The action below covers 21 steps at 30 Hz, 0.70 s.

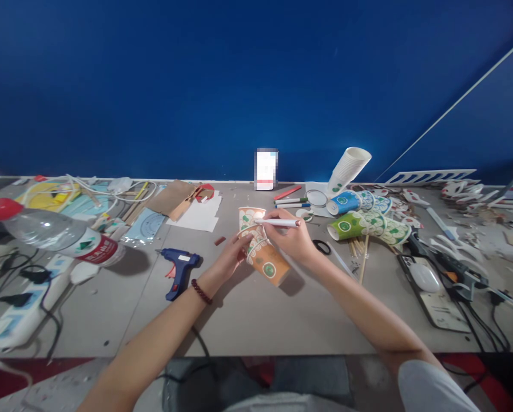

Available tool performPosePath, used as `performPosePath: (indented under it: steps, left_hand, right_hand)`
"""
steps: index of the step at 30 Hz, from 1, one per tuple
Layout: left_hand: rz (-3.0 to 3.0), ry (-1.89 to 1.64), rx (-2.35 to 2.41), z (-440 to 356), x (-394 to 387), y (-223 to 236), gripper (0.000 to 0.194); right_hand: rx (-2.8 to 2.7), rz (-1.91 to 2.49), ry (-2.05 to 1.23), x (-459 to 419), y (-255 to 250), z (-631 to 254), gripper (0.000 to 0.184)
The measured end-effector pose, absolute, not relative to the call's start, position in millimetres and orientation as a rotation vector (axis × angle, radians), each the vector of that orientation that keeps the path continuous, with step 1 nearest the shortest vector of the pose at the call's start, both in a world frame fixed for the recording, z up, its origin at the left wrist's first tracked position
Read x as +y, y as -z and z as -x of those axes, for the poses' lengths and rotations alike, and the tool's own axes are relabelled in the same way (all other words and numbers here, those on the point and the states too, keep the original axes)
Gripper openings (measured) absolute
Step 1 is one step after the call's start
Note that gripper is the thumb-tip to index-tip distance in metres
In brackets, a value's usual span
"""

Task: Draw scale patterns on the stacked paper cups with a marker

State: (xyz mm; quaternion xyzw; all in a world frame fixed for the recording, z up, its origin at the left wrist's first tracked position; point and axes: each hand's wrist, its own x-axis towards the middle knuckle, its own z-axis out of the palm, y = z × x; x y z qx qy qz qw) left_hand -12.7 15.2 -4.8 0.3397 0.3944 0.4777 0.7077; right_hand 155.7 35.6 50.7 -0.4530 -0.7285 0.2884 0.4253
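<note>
A chain of joined orange paper cups (271,266), patterned in white and green, is tilted above the middle of the table. My left hand (230,252) grips it from the left side, fingers wrapped near the joint. My right hand (293,243) pinches a white marker (284,222) with a reddish end, its tip at the upper cup section. Fingers partly hide where the tip meets the cup. To the left lies a blue hot glue gun (181,266). Right of my hands rest a green cup chain (370,226) and a blue cup chain (359,202).
A stack of white paper cups (349,169) leans at the back, beside several markers (291,202). A phone (266,170) stands against the blue wall. Left are a water bottle (59,232) and power strip (28,303); right, another phone (445,309) and cables.
</note>
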Motion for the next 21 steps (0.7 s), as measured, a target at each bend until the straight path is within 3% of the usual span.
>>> performPosePath:
  steps: [21]
  left_hand:
    - [-0.757, -1.052, 0.859, 13.8, 17.1, 8.9, 0.044]
  right_hand:
    - [-1.812, 1.123, -0.705, 35.3, -48.7, -154.5, 0.007]
